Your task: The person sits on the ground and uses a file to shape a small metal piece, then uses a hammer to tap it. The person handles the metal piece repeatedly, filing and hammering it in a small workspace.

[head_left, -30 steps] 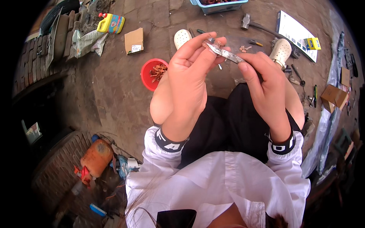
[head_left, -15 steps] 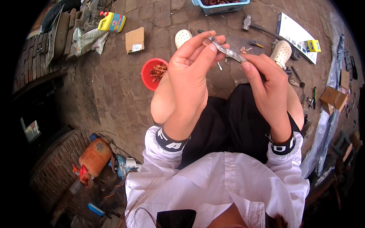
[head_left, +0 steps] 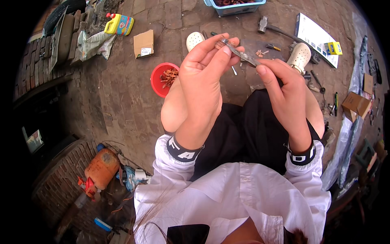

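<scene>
My left hand point(head_left: 203, 81) is raised at upper centre, fingers curled round a small copper-coloured piece point(head_left: 222, 44) with some shiny metal on it; its exact shape is hard to make out. My right hand point(head_left: 286, 95) pinches the near end of a flat, scuffed silver-grey strip point(head_left: 245, 57), maybe a blade, whose far end meets the piece at my left thumb. Beyond my left knee sits a red bowl point(head_left: 156, 83) with reddish-brown scraps in it. More pale scraps point(head_left: 261, 53) lie on the paved ground past my hands.
A blue tub point(head_left: 237, 11), hammer point(head_left: 263, 25), white board point(head_left: 308, 30) and yellow box point(head_left: 334, 48) lie ahead. Small tools point(head_left: 336, 103), cardboard boxes point(head_left: 356, 105) and plastic sheeting point(head_left: 344, 150) are right. At left are cardboard point(head_left: 143, 40), a yellow jug point(head_left: 120, 25) and an orange cylinder point(head_left: 101, 168).
The strip and my right fingertips have shifted slightly, and the strip's angle on the piece differs a little. My left hand stays in about the same place, holding the piece.
</scene>
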`<state>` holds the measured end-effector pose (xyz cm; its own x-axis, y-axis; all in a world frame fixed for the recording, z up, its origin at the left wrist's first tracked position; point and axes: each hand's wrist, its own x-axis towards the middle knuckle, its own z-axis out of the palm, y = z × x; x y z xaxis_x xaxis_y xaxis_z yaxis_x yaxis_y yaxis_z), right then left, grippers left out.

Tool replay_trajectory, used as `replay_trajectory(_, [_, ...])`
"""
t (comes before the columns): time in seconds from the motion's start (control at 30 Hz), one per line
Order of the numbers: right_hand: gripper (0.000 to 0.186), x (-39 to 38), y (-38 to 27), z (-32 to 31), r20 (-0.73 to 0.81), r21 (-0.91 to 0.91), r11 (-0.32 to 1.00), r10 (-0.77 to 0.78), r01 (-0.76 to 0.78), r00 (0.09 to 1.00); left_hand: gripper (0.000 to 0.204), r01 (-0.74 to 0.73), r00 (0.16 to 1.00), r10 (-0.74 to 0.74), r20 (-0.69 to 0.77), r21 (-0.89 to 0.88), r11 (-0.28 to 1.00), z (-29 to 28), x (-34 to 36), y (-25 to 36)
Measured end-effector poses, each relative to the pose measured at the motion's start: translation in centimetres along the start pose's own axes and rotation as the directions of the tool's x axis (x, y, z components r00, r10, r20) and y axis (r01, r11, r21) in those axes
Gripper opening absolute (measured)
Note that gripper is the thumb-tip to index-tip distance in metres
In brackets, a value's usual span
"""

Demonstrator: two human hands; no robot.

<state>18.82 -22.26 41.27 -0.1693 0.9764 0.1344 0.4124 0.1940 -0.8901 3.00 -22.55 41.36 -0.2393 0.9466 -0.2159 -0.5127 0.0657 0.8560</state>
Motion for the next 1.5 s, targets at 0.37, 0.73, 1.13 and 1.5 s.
replay_trajectory(0.37, [0.018,-0.3,1.2,2.2,-0.054,0.149,0.983,0.121,-0.112,0.991,0.023,-0.09,0.99,0.091,-0.107,0.016,0.996,0.4,0.3,-1.2])
replay_trajectory(0.73, [0.018,0.1,1.3,2.2,-0.198,-0.096,0.995,-0.049,0.03,0.979,0.023,-0.101,0.987,0.106,-0.124,0.047,0.994,0.1,0.9,-1.4])
replay_trajectory(1.13, [0.028,0.6,1.7,2.6,0.004,0.26,0.939,0.233,-0.226,0.973,0.025,-0.063,0.993,0.064,-0.101,0.014,0.998,0.4,0.9,-1.4])
replay_trajectory(1.5, [0.027,0.3,1.2,1.9,0.037,0.158,0.97,0.183,-0.187,0.982,0.024,-0.072,0.993,0.071,-0.09,-0.003,0.997,0.0,1.1,-1.2])
